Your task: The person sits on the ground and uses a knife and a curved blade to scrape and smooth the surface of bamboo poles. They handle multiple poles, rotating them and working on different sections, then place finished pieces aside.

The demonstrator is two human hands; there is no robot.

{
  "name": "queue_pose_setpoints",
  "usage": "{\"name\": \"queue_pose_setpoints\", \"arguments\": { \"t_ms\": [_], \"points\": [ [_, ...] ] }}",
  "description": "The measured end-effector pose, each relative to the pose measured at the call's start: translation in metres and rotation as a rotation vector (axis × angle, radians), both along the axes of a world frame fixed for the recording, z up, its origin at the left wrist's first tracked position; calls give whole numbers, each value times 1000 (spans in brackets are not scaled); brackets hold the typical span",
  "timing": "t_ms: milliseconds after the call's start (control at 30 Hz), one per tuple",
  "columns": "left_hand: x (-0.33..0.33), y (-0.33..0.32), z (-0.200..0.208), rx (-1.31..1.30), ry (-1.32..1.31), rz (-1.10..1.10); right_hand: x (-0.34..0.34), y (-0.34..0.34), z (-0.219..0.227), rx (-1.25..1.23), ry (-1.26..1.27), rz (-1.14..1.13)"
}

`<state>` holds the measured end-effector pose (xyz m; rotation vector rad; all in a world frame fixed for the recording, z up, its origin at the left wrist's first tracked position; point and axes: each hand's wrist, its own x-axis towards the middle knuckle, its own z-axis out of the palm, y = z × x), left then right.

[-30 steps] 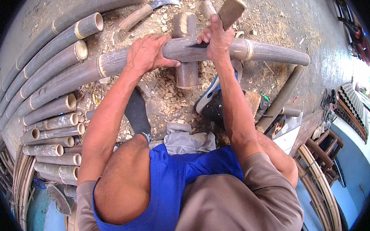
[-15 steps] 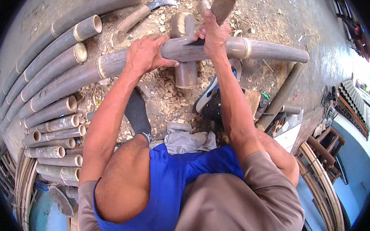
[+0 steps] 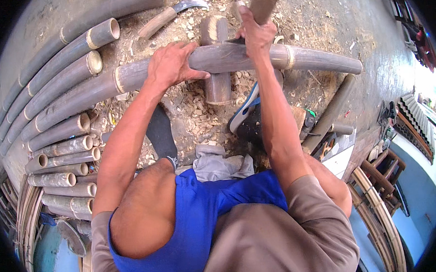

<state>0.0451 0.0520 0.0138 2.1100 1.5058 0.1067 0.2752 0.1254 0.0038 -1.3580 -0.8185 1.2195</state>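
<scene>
A long, dark bamboo pole [image 3: 224, 59] lies crosswise in front of me, resting over a short bamboo piece [image 3: 218, 89]. Left of that crossing, my left hand [image 3: 171, 63] grips the pole from above, its thumb stretched along the near side. My right hand [image 3: 259, 35] is closed round a blade tool with a thick, blocky wooden handle [image 3: 264, 4]. Its dark blade [image 3: 235, 41] shows at the pole's far upper edge, partly hidden by the hand. Whether the blade touches the bamboo, I cannot tell.
A curved knife with a wooden handle [image 3: 157, 23] lies on the floor beyond my left hand. Several bamboo poles [image 3: 52, 78] and shorter cut pieces [image 3: 64, 159] fill the left side. Wood chips [image 3: 192, 108] cover the floor. Another pole [image 3: 332, 108] lies to the right, near my foot.
My right hand and the tool have shifted slightly right and away from me along the pole. The blade shows less over the pole's top. My left hand stays in place.
</scene>
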Motion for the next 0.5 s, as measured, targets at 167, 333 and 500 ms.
{"name": "queue_pose_setpoints", "arguments": {
  "t_ms": [167, 333, 500],
  "points": [
    [0, 1, 3, -10, 28, -9, 4, -16, 4, -13, 214, 21],
    [12, 10, 9, -105, 34, 52, 1, -7, 6, 103, -135, -39],
    [40, 23, 0, -269, 46, 44, 49, -14, 17, 83, 163, -239]
  ]
}}
